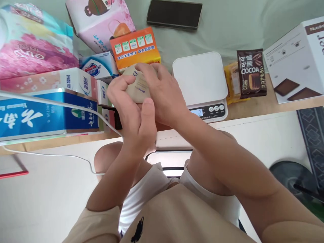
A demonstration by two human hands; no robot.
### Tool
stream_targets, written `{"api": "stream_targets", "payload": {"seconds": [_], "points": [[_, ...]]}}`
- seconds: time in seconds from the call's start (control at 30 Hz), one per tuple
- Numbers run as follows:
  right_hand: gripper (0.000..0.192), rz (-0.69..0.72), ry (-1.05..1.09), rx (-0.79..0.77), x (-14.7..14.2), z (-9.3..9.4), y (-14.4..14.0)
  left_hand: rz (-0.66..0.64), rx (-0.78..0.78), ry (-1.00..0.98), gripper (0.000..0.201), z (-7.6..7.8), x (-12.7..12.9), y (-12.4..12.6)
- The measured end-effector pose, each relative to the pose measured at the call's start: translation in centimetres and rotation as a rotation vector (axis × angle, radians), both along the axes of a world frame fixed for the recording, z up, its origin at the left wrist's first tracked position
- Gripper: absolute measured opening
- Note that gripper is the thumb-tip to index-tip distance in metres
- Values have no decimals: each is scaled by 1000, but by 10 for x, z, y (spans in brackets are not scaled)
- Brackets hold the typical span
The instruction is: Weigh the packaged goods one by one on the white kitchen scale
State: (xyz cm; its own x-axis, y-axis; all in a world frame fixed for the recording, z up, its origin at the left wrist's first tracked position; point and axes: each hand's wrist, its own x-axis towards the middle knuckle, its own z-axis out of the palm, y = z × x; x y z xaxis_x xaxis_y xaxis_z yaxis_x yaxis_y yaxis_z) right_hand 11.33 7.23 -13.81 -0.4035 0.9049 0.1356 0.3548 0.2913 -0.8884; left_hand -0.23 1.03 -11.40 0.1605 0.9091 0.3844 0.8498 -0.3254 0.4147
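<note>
A beige, rounded package [138, 88] with dark blue printing is between my two hands, in front of an orange box [136, 47]. My left hand [134, 114] is curled about its left and near sides, thumb pointing up. From the right, my right hand [164, 91] reaches over it, fingers bent along its far and right edges. Parts of the package are hidden behind my fingers. Just right of my right hand lies a white kitchen scale [199, 79] with a lit display and nothing on its platform.
Boxes crowd the left, including a blue carton [48, 114] and a pink floral bag [35, 44]. At the back lies a black phone [174, 14]. A cocoa packet [251, 73] and a white box [293, 64] stand at right. A white cable [63, 103] crosses the left side.
</note>
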Motion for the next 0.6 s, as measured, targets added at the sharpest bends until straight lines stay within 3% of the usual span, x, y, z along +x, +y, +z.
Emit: {"api": "stream_targets", "payload": {"seconds": [0.1, 0.2, 0.27, 0.33, 0.47, 0.6], "points": [[68, -22, 73, -10, 3, 3, -2, 63, 182, -70, 34, -1, 6, 7], [75, -61, 189, 31, 17, 7, -6, 2, 422, -171, 43, -4, 13, 16], [75, -84, 247, 91, 34, 9, -7, -54, 493, -280, 50, -6, 17, 18], [72, -143, 233, 141, 52, 7, -6, -99, 355, -361, 52, -9, 19, 16], [67, -284, 142, 166, 81, -13, 1, -49, -95, -386, 53, -14, 25, 7], [63, -350, 126, 116, 96, -37, 3, -170, -247, -404, 62, -23, 31, 10]]}}
